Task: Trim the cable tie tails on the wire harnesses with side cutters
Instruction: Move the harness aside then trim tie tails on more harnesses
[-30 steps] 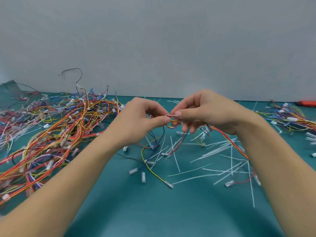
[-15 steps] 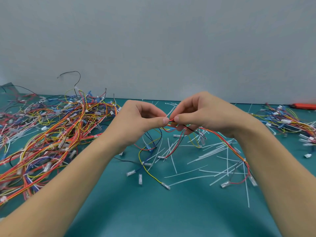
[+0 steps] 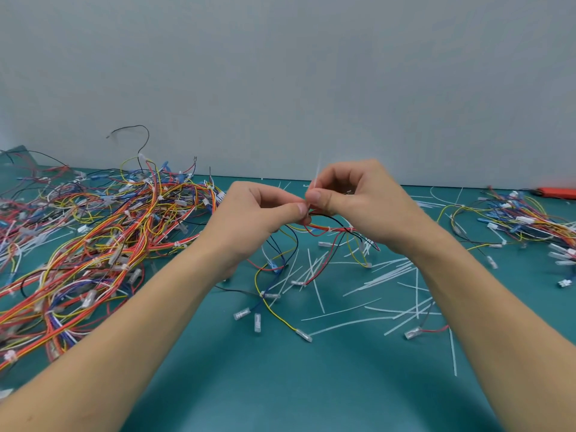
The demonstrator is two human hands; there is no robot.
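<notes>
Pinching together above the teal counter [image 3: 280, 385], the left hand [image 3: 249, 226] and right hand [image 3: 358, 207] share one thin multicoloured wire harness [image 3: 327, 227]: the left grip nips the wires between thumb and forefinger, the right grip nips a slim white cable tie tail [image 3: 317, 173] that stands upright from the bundle. Loose cut white tie strips [image 3: 374, 282] litter the mat beneath. A big tangled heap of red, yellow and blue harnesses [image 3: 93, 244] fills the left side, a smaller heap [image 3: 523, 219] the right edge, near an orange-handled tool [image 3: 558, 191] by the grey wall [image 3: 280, 73]. Bare mat lies nearest the viewer.
</notes>
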